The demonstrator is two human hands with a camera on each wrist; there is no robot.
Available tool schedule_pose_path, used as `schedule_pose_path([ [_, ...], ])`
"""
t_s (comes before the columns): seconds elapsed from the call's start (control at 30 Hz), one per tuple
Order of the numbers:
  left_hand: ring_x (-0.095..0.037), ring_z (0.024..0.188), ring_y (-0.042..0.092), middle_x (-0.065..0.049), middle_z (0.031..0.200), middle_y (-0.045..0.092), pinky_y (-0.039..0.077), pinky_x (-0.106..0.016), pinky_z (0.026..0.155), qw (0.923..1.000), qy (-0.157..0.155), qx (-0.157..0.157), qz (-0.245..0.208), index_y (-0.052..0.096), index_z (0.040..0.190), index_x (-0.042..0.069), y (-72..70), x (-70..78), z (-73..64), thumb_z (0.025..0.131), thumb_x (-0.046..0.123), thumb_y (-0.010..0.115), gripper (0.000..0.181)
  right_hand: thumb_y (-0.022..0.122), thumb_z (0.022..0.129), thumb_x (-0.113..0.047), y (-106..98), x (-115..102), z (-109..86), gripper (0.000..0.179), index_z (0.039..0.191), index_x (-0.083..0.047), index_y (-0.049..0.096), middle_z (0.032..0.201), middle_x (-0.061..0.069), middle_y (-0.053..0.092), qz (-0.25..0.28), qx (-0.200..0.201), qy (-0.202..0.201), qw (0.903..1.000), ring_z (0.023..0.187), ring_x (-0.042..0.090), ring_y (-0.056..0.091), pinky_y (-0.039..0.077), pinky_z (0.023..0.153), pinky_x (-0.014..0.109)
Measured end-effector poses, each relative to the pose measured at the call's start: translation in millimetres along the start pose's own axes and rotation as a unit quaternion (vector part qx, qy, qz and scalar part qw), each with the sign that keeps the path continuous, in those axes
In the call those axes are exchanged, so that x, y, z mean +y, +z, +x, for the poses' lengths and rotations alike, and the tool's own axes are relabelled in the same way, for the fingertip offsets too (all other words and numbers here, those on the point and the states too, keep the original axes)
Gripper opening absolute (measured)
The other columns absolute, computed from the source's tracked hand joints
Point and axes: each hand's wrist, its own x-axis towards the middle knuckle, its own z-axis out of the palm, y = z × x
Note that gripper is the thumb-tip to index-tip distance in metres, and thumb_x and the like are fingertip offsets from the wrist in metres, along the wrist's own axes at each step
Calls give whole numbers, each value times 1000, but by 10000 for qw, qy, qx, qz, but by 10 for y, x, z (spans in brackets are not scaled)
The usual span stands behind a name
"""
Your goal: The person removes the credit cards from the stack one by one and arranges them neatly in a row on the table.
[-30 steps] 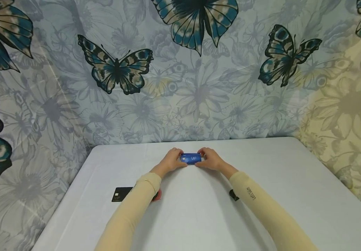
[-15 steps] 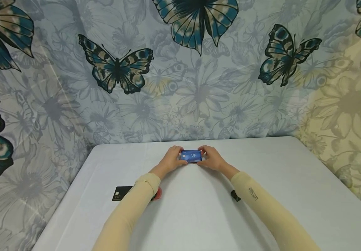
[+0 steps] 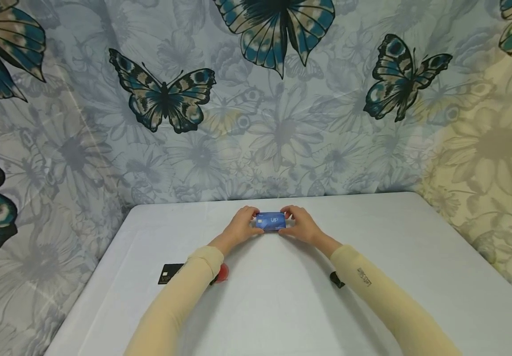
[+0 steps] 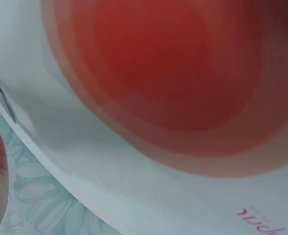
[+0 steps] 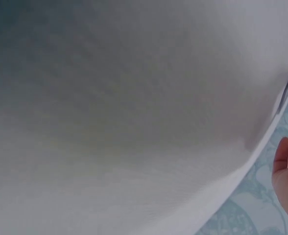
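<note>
Both hands grip one thing: the blue VIP card sits between the left hand and the right hand, near the far edge of the white table; each hand pinches its own short end, thumb at the near corner, fingertips at the far one; whether the card's lower edge touches the tabletop cannot be told.

As a judgement, the hold on so thin a card is slight; uneven pressure from the two sides could bow it or make it spring out; if one thumb slipped, that end could drop and the printed face tip over.

The wrists angle inward, the hands facing each other; both arms reach well forward in pale yellow sleeves, the left sleeve crossing over part of the black VIP card, with the red disc just beyond its other side; should that forearm come down, it might drag either one; the right sleeve slants in from the opposite side, a small dark object beside it, too unclear to name.
</note>
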Motion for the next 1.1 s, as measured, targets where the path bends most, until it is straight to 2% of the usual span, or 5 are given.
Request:
schedule_pose_path([
  [0.33, -23, 96, 55, -11, 106, 59, 47, -35, 86, 9998, 172, 45, -29, 58, 123, -1, -46, -10, -118, 79, 20, 83, 55, 84, 77, -14, 29, -57, -92, 54, 122, -2, 57, 98, 9, 57, -43, 43, -152, 9999, 93, 27, 50, 40, 83, 40],
  [0.53, -27, 99, 56, -15, 109, 60, 47, -37, 87, 9994, 328, 42, -135, 58, 123, -1, -67, -17, -225, 79, 20, 83, 55, 85, 76, -14, 38, -95, -173, 53, 120, -2, 58, 98, 12, 58, 18, 133, -446, 9989, 92, 30, 51, 40, 81, 40],
  [0.7, -25, 97, 55, -14, 107, 60, 47, -37, 86, 9987, 494, 3, -90, 58, 123, 0, -105, -9, -336, 79, 23, 83, 55, 85, 76, -18, 23, -169, -270, 54, 120, -3, 58, 98, 7, 58, 92, -11, -334, 9994, 93, 26, 50, 42, 80, 39],
  [0.83, -25, 98, 56, -11, 106, 60, 47, -36, 86, 9988, 474, -71, -117, 59, 122, 0, -128, 8, -444, 79, 24, 83, 55, 86, 76, -22, 24, -234, -335, 56, 121, -4, 59, 100, 4, 59, 71, -196, -177, 9996, 95, 23, 50, 43, 79, 37],
  [1.1, -23, 99, 56, -8, 108, 60, 48, -36, 87, 9989, 361, -286, -110, 60, 122, 3, -137, 10, -626, 78, 26, 84, 55, 86, 75, -21, 67, -348, -458, 54, 120, -6, 60, 102, 2, 60, 136, -344, -229, 9991, 98, 24, 51, 44, 83, 39],
])
